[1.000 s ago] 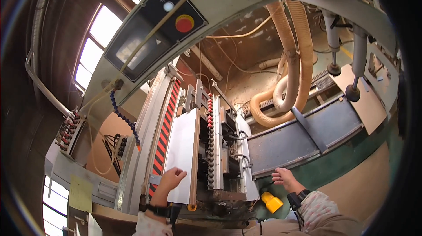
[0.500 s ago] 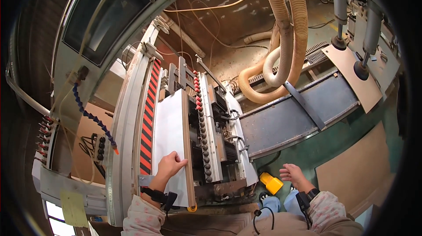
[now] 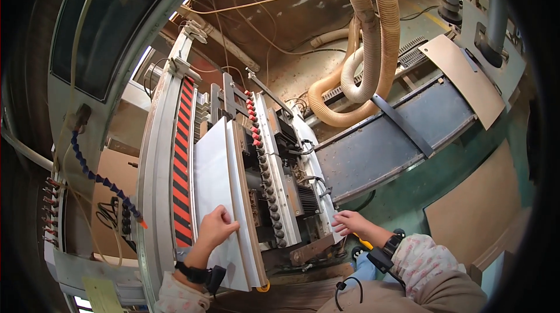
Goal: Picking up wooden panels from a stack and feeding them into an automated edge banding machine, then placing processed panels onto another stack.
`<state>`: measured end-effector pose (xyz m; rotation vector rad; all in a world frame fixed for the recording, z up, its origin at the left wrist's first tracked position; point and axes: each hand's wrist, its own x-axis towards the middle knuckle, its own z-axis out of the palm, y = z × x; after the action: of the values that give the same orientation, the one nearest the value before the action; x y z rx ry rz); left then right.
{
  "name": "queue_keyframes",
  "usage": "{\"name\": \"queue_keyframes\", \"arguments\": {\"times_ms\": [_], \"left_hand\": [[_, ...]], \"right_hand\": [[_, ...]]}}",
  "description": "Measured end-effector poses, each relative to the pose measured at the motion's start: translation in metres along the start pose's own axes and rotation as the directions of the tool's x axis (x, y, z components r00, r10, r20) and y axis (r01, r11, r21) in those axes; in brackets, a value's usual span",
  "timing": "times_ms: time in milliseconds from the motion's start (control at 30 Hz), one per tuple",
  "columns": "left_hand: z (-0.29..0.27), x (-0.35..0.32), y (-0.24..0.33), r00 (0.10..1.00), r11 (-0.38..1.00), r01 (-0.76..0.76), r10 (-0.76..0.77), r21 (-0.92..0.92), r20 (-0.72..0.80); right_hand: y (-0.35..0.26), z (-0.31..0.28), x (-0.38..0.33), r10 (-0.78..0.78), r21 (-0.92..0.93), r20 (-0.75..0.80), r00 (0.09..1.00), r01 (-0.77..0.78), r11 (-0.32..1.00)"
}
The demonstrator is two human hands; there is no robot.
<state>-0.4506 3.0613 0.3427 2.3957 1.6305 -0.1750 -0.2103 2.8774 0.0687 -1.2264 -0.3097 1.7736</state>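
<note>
My left hand (image 3: 217, 228) has curled fingers at the right edge of a white panel (image 3: 211, 161), gripping that edge between thumb and fingers. A second board (image 3: 249, 243) with a white face and a brown edge shows just to the right of the panel, with a narrow gap between the two. My right hand (image 3: 352, 223) is off to the right, in the air near the end of the machine's pale rail. Its fingers are stretched out and nothing is in them.
A red-and-black striped strip (image 3: 183, 167) runs along the machine left of the panel. Rows of red and black knobs (image 3: 265, 176) stand to its right. Beyond are a dark conveyor bed (image 3: 373, 149), ribbed hoses (image 3: 388, 39) and brown boards (image 3: 472, 196). A blue jointed nozzle (image 3: 105, 182) hangs left.
My right hand has moved left, toward the machine. The white panel's right edge has come apart from the board beside it, in my left hand's grip. The view has shifted slightly.
</note>
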Motion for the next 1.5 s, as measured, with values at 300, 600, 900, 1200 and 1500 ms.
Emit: {"name": "queue_keyframes", "arguments": {"times_ms": [300,600,900,1200,1500], "left_hand": [[-0.077,-0.022,-0.017,0.994,0.896,0.089,-0.110,-0.435,-0.024],[-0.081,-0.021,-0.020,0.992,0.847,0.101,-0.124,-0.522,-0.008],[0.006,-0.005,0.009,0.966,0.960,-0.252,0.242,-0.126,-0.086],[0.021,-0.001,0.016,0.938,0.880,-0.308,0.344,0.362,-0.039],[0.005,0.001,0.020,0.940,0.908,-0.334,0.339,0.253,0.023]], "right_hand": [[-0.068,0.133,0.072,-0.086,-0.007,0.422,0.902,0.098,0.995],[-0.138,0.214,0.105,-0.217,-0.149,0.283,0.934,0.267,0.952],[-0.110,0.219,0.092,-0.282,0.446,0.381,0.880,0.093,0.890],[-0.106,0.226,0.090,-0.294,0.385,0.311,0.904,0.163,0.909],[-0.109,0.220,0.088,-0.312,0.378,0.334,0.890,0.177,0.909]]}}
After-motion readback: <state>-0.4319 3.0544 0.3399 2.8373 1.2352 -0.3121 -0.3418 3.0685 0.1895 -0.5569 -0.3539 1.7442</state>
